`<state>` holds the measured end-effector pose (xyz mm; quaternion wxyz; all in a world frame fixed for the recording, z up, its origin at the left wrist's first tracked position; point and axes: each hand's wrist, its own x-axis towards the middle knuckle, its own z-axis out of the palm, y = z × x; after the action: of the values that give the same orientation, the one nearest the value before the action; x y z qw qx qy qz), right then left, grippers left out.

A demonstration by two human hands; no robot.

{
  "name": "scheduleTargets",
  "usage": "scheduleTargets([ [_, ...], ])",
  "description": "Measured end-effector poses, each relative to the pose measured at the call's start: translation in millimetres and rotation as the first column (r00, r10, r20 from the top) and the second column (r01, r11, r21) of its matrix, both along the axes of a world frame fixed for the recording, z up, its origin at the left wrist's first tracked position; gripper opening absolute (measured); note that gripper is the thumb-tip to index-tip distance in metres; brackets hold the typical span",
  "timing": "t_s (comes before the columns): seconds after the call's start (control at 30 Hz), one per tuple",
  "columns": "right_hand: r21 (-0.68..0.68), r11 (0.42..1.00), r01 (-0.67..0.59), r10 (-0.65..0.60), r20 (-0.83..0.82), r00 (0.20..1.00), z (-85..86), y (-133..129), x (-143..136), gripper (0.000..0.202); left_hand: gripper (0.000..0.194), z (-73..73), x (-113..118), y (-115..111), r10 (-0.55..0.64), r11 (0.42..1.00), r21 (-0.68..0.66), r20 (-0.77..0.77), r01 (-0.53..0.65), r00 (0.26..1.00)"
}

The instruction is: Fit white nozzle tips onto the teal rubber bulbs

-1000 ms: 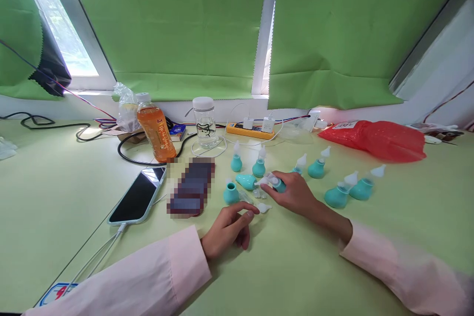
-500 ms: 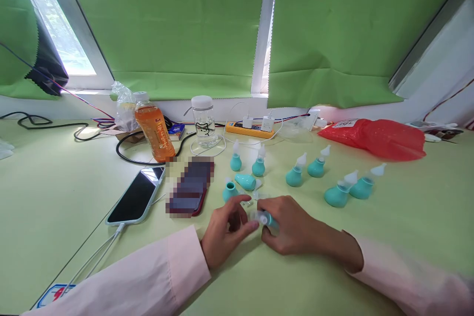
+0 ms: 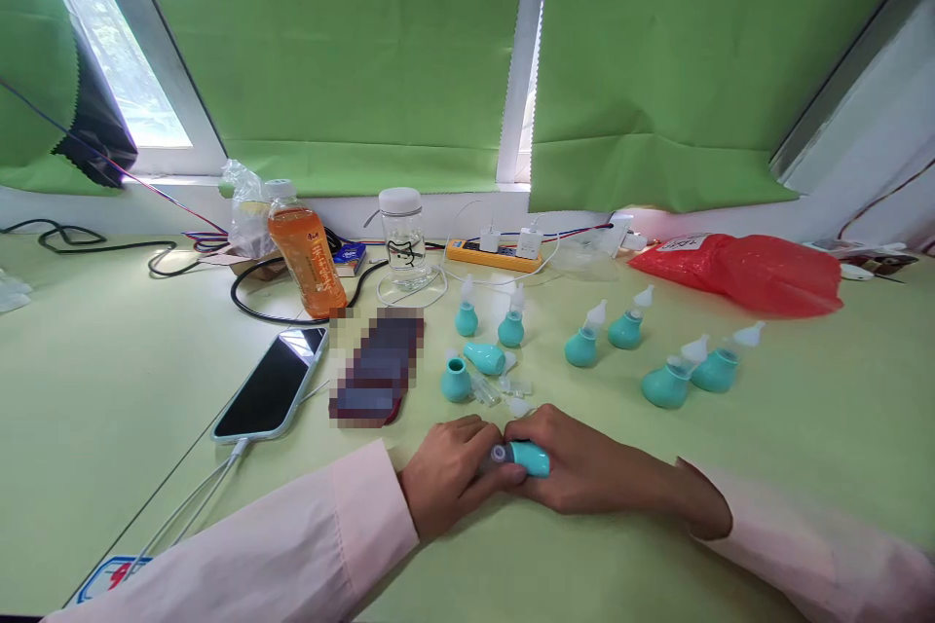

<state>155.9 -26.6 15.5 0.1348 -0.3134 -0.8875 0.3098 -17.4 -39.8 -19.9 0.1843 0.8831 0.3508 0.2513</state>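
My right hand [image 3: 570, 462] is closed round a teal bulb [image 3: 531, 458], which lies on its side near the table's front. My left hand [image 3: 457, 472] is closed on the clear tube piece [image 3: 498, 455] at the bulb's left end, and the two hands touch. Just beyond them lie loose clear tubes [image 3: 486, 390] and a white tip [image 3: 518, 406]. An open-topped bulb [image 3: 456, 380] stands upright, with another bulb [image 3: 484, 357] lying beside it. Several teal bulbs with white tips [image 3: 581, 347] stand farther back and to the right.
A phone with a cable [image 3: 272, 384] and a dark red phone [image 3: 380, 365] lie left. Behind are an orange drink bottle [image 3: 307, 258], a clear jar [image 3: 404, 238], a yellow power strip [image 3: 493, 257] and a red bag [image 3: 737, 273].
My left hand has moved right and closed on the clear tube piece. Both hands have come together, slightly nearer the front, uncovering the loose tubes and tip.
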Motion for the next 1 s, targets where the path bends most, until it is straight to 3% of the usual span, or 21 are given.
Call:
scheduleTargets([
  [0.13, -0.19, 0.972, -0.137, 0.14, 0.002, 0.99, 5.6, 3, 5, 0.013, 0.032, -0.7, -1, -1, -0.107, 0.99, -0.094, 0.026, 0.109, 0.994],
  [0.3, -0.216, 0.949, -0.228, 0.238, 0.021, 0.971, 16.1, 8, 11, 0.014, 0.031, 1.6, 1, -9, -0.179, 0.977, -0.106, 0.059, 0.185, 0.982],
  [0.43, -0.422, 0.807, -0.413, 0.448, -0.019, 0.894, 26.6, 14, 18, 0.013, 0.035, -0.1, 1, -12, -0.282, 0.954, -0.088, 0.055, 0.286, 0.958],
  [0.47, -0.431, 0.801, -0.415, 0.441, -0.045, 0.897, 28.3, 17, 19, 0.015, 0.037, -0.6, 1, -11, -0.284, 0.953, -0.091, 0.063, 0.289, 0.957],
  [0.53, -0.303, 0.917, -0.261, 0.237, -0.113, 0.965, 29.2, 24, 21, 0.019, 0.038, -1.0, 2, -8, -0.206, 0.971, -0.106, 0.098, 0.216, 0.974],
  [0.57, -0.198, 0.974, -0.114, 0.084, -0.157, 0.984, 28.2, 28, 21, 0.02, 0.038, -0.7, 3, -5, -0.14, 0.979, -0.128, 0.125, 0.156, 0.982],
  [0.6, -0.1, 0.994, 0.043, -0.063, -0.206, 0.977, 26.2, 32, 21, 0.021, 0.036, -0.2, 4, -3, -0.066, 0.982, -0.165, 0.155, 0.092, 0.986],
  [0.7, 0.091, 0.937, 0.337, -0.304, -0.26, 0.916, 15.9, 47, 21, 0.024, 0.026, 1.1, 6, 2, 0.131, 0.95, -0.306, 0.237, -0.054, 0.963],
  [0.83, 0.231, 0.869, 0.438, -0.372, -0.281, 0.885, -1.4, 62, 23, 0.024, 0.031, -2.3, 8, 2, 0.288, 0.903, -0.397, 0.276, -0.164, 0.917],
  [1.0, 0.216, 0.875, 0.434, -0.359, -0.312, 0.88, -20.5, 73, 23, 0.016, 0.029, -7.9, 7, 3, 0.371, 0.866, -0.466, 0.364, -0.178, 0.854],
])
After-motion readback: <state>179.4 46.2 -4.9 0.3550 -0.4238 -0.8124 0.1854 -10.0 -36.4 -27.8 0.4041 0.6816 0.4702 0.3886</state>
